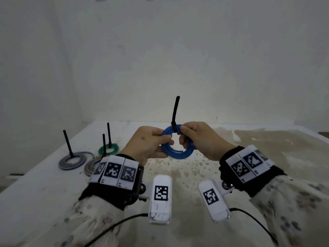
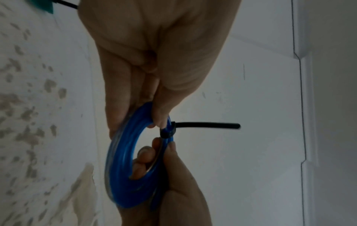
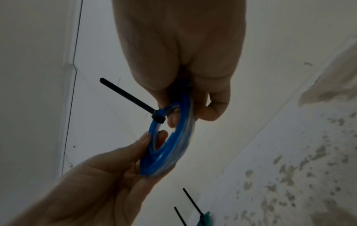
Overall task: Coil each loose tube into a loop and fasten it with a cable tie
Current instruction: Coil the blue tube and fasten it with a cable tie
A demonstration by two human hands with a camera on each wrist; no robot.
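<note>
Stained white table [image 1: 249, 157], three tied coils [image 1: 74, 160] leftward; both hands [image 1: 149, 143] pinching blue coil [image 1: 178, 152], cable tie [image 1: 175, 111] upright.

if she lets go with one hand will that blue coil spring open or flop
Probably neither. The black cable tie already cinches the blue coil, so it should stay looped. One cut end sits slightly loose inside and may spring out a bit. It keeps its ring shape between both hands, suggesting fairly stiff, light tubing.

three tied coils [image 1: 74, 160] left on table [image 1: 249, 157]

Both hands [image 1: 178, 139] raised together, fingers curled and pinching.
</note>
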